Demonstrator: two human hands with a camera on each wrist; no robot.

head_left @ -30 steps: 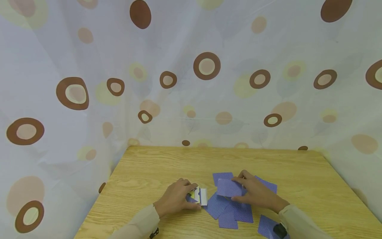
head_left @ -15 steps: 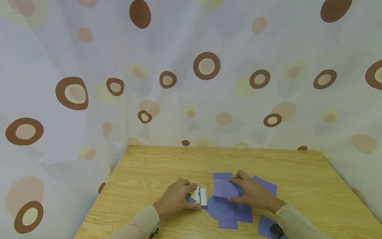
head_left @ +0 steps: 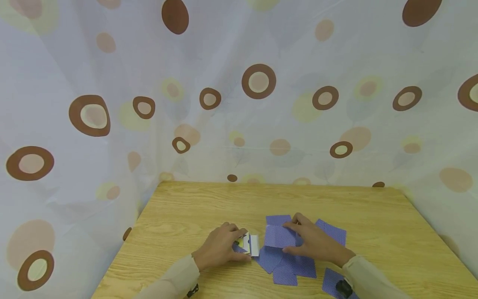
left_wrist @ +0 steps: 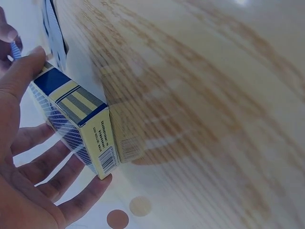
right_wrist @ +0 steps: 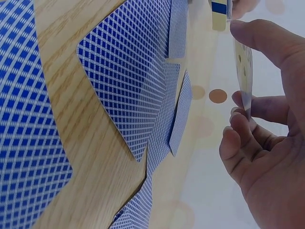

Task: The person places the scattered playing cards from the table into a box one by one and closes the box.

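Observation:
My left hand (head_left: 220,248) grips a playing-card box (head_left: 245,244) on the wooden table, thumb on one side and fingers on the other. In the left wrist view the card box (left_wrist: 71,102) is blue and cream, with a barcode on its end. The head view shows its white flap (head_left: 254,245) open to the right. My right hand (head_left: 317,241) pinches a blue-patterned playing card (head_left: 276,236) between thumb and fingers, above the scattered cards and just right of the box. In the right wrist view that card (right_wrist: 244,71) appears nearly edge-on.
Several playing cards (head_left: 287,265) lie face down, overlapping, below the right hand. Others lie behind it (head_left: 334,232) and beneath the right wrist (head_left: 330,280). The wooden table (head_left: 194,203) ends at a dotted curtain (head_left: 224,124) at the back and sides.
My right hand has shifted slightly left with the card, closer to the box. The left hand and the box have stayed put.

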